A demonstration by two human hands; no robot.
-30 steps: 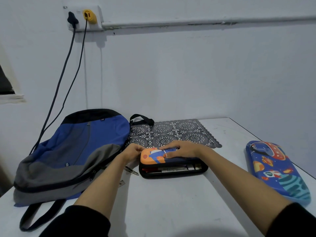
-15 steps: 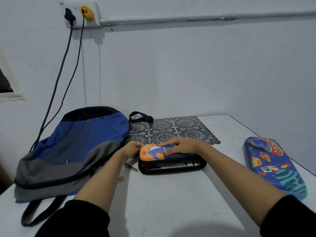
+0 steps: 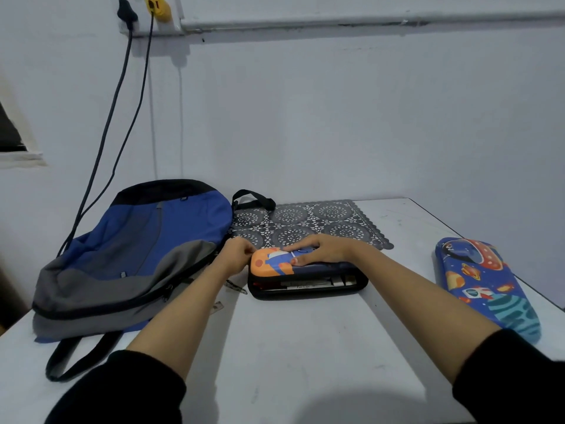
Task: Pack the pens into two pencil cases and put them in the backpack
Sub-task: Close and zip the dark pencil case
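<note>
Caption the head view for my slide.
Right hand presses down on a part-open pencil case, left hand holds its end, backpack alongside.

On my feed I see a person's two arms, both dressed alike. The left sleeve (image 3: pixel 122 390) and the right sleeve (image 3: pixel 513 374) are plain black cloth, soft and a little baggy. Each one ends in a rounded, bunched edge near the elbow. Past that edge the left forearm (image 3: pixel 183 307) and the right forearm (image 3: pixel 412 295) are uncovered, and the left hand (image 3: pixel 237 255) and right hand (image 3: pixel 321 249) are bare as well.
</note>
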